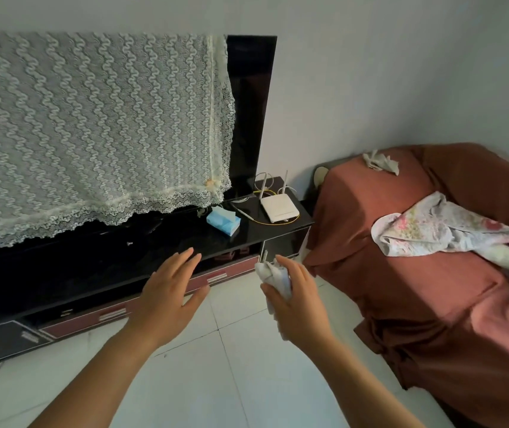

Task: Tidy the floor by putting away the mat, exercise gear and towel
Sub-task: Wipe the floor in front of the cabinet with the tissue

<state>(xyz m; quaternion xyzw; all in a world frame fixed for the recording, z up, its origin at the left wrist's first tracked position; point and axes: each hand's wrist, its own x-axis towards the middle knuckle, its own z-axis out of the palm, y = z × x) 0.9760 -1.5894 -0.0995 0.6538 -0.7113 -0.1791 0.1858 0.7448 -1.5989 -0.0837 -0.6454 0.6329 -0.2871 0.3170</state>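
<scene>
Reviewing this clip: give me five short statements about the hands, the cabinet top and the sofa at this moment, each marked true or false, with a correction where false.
1. The right hand grips a bunched white cloth. True.
2. The left hand holds the blue tissue pack. False: the left hand is open and empty, and the pack lies on the black TV cabinet.
3. A white router sits on the cabinet top, right of the tissue pack. True.
4. The lace cover hides the whole TV. False: the screen's right edge is bare.
5. A floral cloth lies on the floor. False: it lies on the sofa.
</scene>
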